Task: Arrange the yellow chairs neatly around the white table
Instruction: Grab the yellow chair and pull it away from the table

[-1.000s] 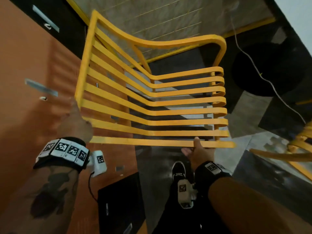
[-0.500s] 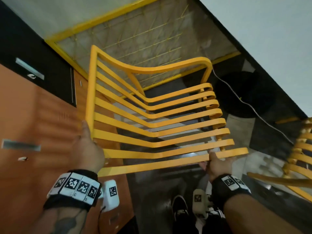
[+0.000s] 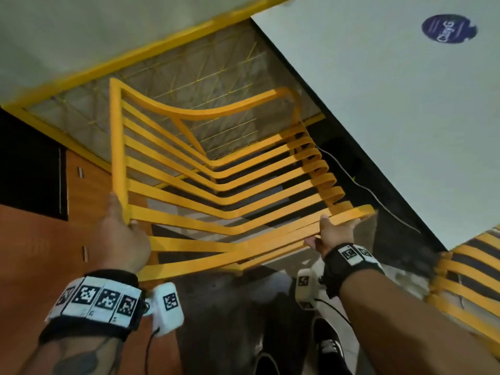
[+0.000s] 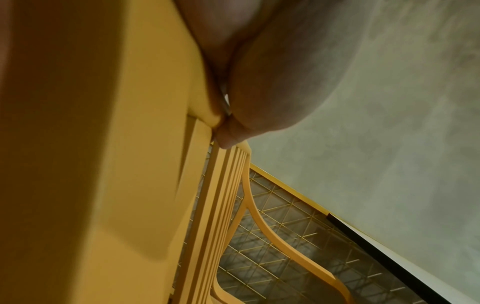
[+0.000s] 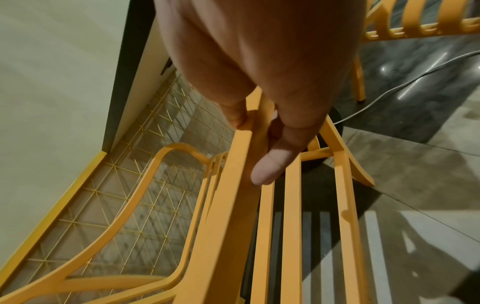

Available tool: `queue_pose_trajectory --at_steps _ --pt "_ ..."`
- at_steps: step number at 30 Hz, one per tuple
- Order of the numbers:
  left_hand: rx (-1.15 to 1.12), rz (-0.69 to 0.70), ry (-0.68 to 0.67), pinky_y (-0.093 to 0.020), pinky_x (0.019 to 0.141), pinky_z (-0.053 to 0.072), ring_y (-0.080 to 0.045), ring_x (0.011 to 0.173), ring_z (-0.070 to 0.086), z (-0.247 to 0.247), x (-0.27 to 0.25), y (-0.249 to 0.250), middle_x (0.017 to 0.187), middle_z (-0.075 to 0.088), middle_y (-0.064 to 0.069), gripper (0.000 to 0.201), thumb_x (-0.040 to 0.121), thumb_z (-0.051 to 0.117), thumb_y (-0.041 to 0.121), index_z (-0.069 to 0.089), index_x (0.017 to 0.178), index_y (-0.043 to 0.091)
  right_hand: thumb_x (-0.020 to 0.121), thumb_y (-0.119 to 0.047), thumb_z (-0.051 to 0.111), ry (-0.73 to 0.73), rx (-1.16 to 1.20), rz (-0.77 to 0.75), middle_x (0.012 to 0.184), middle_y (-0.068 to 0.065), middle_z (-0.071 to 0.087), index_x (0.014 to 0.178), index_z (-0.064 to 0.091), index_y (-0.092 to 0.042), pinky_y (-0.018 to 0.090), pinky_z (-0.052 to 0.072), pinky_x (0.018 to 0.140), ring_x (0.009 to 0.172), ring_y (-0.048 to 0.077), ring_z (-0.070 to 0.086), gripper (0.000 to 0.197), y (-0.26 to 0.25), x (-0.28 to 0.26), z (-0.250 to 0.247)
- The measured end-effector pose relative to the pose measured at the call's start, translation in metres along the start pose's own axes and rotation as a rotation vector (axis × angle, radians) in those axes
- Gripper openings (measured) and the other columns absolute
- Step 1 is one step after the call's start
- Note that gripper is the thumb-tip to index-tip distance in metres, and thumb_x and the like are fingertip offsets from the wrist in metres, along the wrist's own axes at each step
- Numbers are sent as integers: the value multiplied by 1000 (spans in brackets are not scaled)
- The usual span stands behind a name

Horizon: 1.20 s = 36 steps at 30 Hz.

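Observation:
A yellow slatted chair (image 3: 216, 185) hangs in the air in front of me, tilted, carried by both hands. My left hand (image 3: 121, 236) grips the chair's left side rail (image 4: 197, 115), fingers curled round it. My right hand (image 3: 335, 231) grips the top slat at the chair's right end (image 5: 244, 144), thumb above and fingers below. The white table (image 3: 392, 104) fills the upper right of the head view, its edge close to the chair's right side. A second yellow chair (image 3: 470, 280) stands at the right edge.
An orange cabinet wall (image 3: 35, 239) with a black panel (image 3: 29, 163) runs close along the left. A yellow-framed wire-glass panel (image 3: 173, 85) stands ahead. A white cable (image 3: 373, 190) trails over the dark floor near the table's round black base. My shoes (image 3: 327, 345) show below.
The chair has been carried forward and turned, its right end rising, and has come close to the white table's edge. Both hands kept their hold on it.

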<state>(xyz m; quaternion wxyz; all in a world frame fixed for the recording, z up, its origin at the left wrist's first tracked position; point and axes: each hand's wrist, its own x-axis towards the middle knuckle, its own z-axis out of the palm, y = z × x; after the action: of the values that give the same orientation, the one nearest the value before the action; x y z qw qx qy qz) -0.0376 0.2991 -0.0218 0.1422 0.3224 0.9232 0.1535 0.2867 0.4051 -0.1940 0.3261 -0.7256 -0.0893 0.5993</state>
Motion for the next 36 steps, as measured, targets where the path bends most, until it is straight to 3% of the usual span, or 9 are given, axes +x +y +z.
queue_pose_trajectory --at_steps 2,6,10,15,19,23,30,33,36 --pt "11 -2 29 -39 67 37 -23 72 47 8 7 8 117 60 -26 70 101 48 9 15 162 19 102 -20 55 -8 -9 5 123 19 65 151 -7 -57 56 64 69 85 40 76 87 -12 12 6" --pt "31 -25 59 -51 77 49 -47 100 60 19 24 6 123 63 -27 69 101 49 12 16 161 21 101 -23 55 -34 -55 42 116 24 68 150 -8 -58 56 64 74 82 41 77 87 -29 27 15" --pt "52 -51 78 -44 69 43 -48 97 59 18 25 14 122 61 -28 69 101 48 11 16 161 21 101 -25 56 -55 -98 37 106 19 71 151 -11 -57 53 64 74 80 38 78 89 -32 34 19" --pt "90 -48 58 -51 76 49 -45 100 59 16 23 15 117 60 -25 73 99 47 18 9 160 28 100 -26 59 27 -156 12 90 13 63 155 -9 -49 51 65 74 83 36 76 91 -33 26 21" --pt "118 -46 15 -47 74 44 -32 88 50 12 16 21 124 54 -24 81 99 53 28 2 161 26 96 -33 61 69 -389 -103 122 20 65 157 0 -40 55 62 79 85 37 71 86 -26 16 19" --pt "90 -26 -53 -51 96 43 -40 126 46 5 5 28 146 37 -19 90 95 61 36 1 162 27 89 -35 62 29 -478 -181 137 13 61 151 12 -46 59 59 83 99 40 70 80 -7 13 8" --pt "105 239 -90 -55 116 29 -37 149 16 -6 -35 13 164 14 -9 84 91 65 42 17 159 31 94 -30 59 -170 -823 -394 102 1 70 123 54 -29 51 59 86 89 25 70 30 33 -37 -42" --pt "54 437 -115 -53 113 32 -31 146 23 -14 -73 0 158 26 -5 68 91 68 34 37 151 28 95 -29 60 -272 -971 -424 96 0 70 122 59 -25 45 57 88 88 21 70 27 49 -68 -76" --pt "17 698 -173 -47 104 42 -23 129 42 -18 -113 -29 138 47 0 47 89 70 28 58 135 24 96 -30 60 -313 -1099 -430 90 0 72 119 58 -31 33 54 79 81 15 68 23 70 -93 -122"
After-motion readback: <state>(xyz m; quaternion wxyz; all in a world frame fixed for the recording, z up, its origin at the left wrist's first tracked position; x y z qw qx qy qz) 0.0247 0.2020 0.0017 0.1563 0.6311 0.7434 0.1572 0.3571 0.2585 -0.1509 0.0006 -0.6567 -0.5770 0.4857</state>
